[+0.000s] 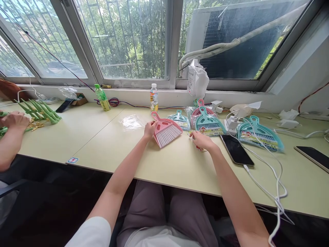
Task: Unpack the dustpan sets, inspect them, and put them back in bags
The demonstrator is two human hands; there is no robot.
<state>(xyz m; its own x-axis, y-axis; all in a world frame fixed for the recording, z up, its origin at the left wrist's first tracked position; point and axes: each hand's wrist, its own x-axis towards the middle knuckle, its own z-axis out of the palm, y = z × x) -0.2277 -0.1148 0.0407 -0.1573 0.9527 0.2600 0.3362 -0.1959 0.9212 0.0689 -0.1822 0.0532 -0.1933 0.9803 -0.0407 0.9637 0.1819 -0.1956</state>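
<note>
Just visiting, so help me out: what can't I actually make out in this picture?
All in the head view:
- Small printed item: mostly covered by the right grip, so I can't tell what it is.
- Surface behind the bristles of the pink dustpan set: the bristles hide it.
- Rightmost phone: cut off by the right edge.
- Co-worker's arm: the body beyond is cut off by the left edge.

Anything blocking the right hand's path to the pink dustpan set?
Nothing visible does: only tabletop shows between the right hand and the pink dustpan set, gripped by the left hand. A wrapped teal set lies farther back.
</note>
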